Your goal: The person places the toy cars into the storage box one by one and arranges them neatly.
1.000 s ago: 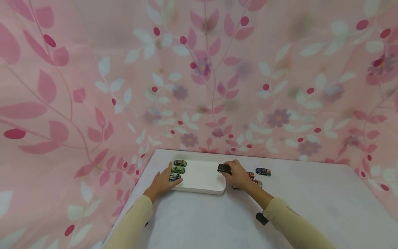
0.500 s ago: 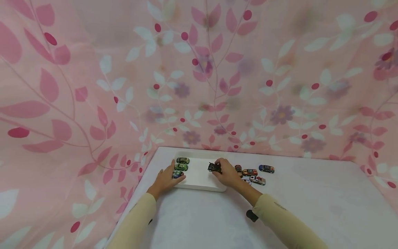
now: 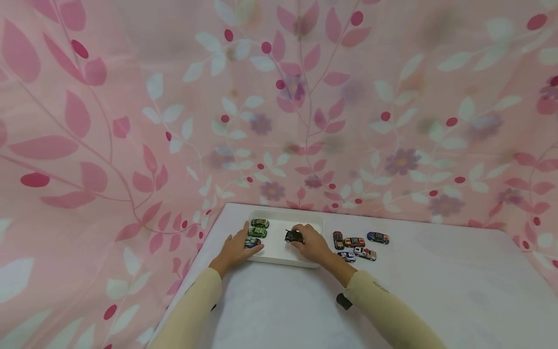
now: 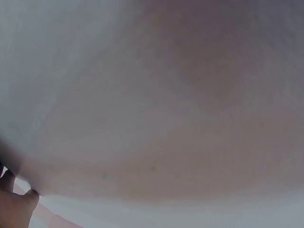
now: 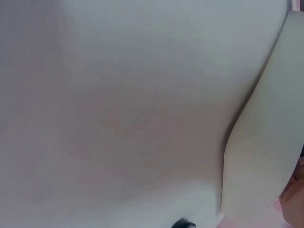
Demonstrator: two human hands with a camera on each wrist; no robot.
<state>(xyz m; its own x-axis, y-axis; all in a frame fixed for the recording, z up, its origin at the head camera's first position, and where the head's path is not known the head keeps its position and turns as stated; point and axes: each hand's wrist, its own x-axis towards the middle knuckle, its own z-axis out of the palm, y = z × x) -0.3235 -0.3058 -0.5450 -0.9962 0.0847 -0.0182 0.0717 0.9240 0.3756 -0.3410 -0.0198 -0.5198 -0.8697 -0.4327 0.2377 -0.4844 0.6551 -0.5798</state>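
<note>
In the head view my right hand [image 3: 310, 244] pinches a black toy car [image 3: 294, 236] over the middle of a shallow white tray [image 3: 283, 262]. My left hand [image 3: 235, 249] rests at the tray's left side, its index finger stretched along the edge and its thumb reaching over the near corner. Beside that hand, three toy cars lie in a column inside the tray: a dark green-yellow one [image 3: 260, 223], a green one [image 3: 258, 232] and a blue-green one [image 3: 253, 242], partly hidden by the thumb. The right wrist view catches the tray wall [image 5: 263, 128] and some fingers [image 5: 294, 204].
Right of the tray, several toy cars lie on the white table [image 3: 418, 286]: a dark red one [image 3: 338, 240], an orange one [image 3: 354, 242], a white-blue one [image 3: 347, 256], a white-red one [image 3: 365, 253] and a blue one [image 3: 378, 237]. A pink floral cloth [image 3: 370, 121] hangs behind.
My right hand has carried the black toy car leftward from the tray's right edge to over its middle, uncovering the cars on the right. My left hand stays at the tray's left side.
</note>
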